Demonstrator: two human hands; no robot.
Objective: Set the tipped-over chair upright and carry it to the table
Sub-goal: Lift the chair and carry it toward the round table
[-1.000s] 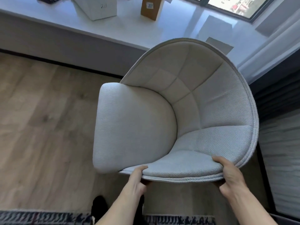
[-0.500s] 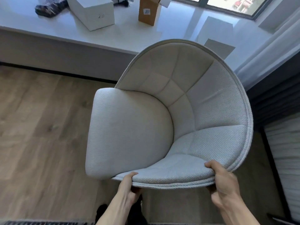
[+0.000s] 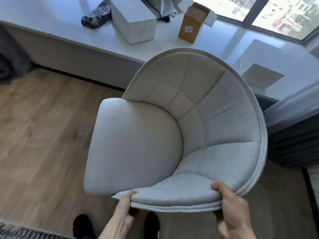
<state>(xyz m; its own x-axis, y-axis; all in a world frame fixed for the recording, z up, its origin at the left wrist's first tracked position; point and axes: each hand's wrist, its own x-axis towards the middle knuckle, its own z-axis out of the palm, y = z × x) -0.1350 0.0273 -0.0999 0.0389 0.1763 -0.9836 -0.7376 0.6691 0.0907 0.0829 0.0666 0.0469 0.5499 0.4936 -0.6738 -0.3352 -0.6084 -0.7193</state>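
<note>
Chair (image 3: 138,144) rim gripped by left hand (image 3: 124,214); right hand (image 3: 231,206)

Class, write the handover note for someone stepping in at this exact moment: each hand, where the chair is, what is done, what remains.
Left hand: gripping the near rim of the chair backrest, thumb on top.
Right hand: gripping the same rim further right, thumb over the edge.
Chair: seat faces up, backrest curving toward the window ledge, above the wood floor. Legs hidden, so whether it is lifted or standing cannot be told.
Done: chair appears upright.
Left: carry it to the table; no table is clearly in view. Watch the brown box and white box on the ledge ahead.
</note>
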